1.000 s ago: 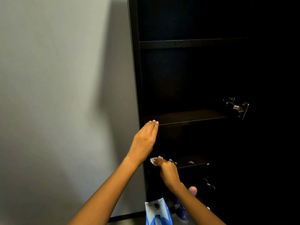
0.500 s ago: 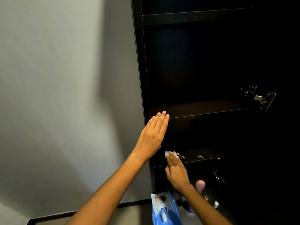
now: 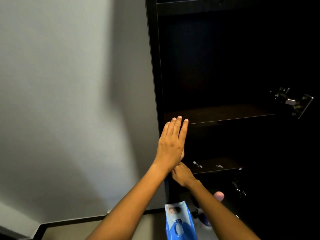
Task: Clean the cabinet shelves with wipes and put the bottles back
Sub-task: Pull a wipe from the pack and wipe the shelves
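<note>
The dark cabinet stands open with a bare middle shelf (image 3: 225,113) and a lower shelf (image 3: 223,163) carrying small white marks. My left hand (image 3: 171,144) is flat with straight fingers, its tips at the left end of the middle shelf's front edge, holding nothing. My right hand (image 3: 181,174) reaches to the left end of the lower shelf, its fingers partly hidden behind my left wrist; the white wipe seen in it earlier is out of sight. A blue pack of wipes (image 3: 180,222) and bottles, one with a pink cap (image 3: 219,196), stand below.
A grey wall (image 3: 69,101) runs along the cabinet's left side. Metal door hinges stick out at the right, an upper hinge (image 3: 292,101) and a lower hinge (image 3: 239,188). The cabinet interior is very dark.
The view has moved closer and tilted down. My right hand slid left along the lower shelf under my left wrist, and the wipe went out of sight. My left hand stayed at the middle shelf's edge.
</note>
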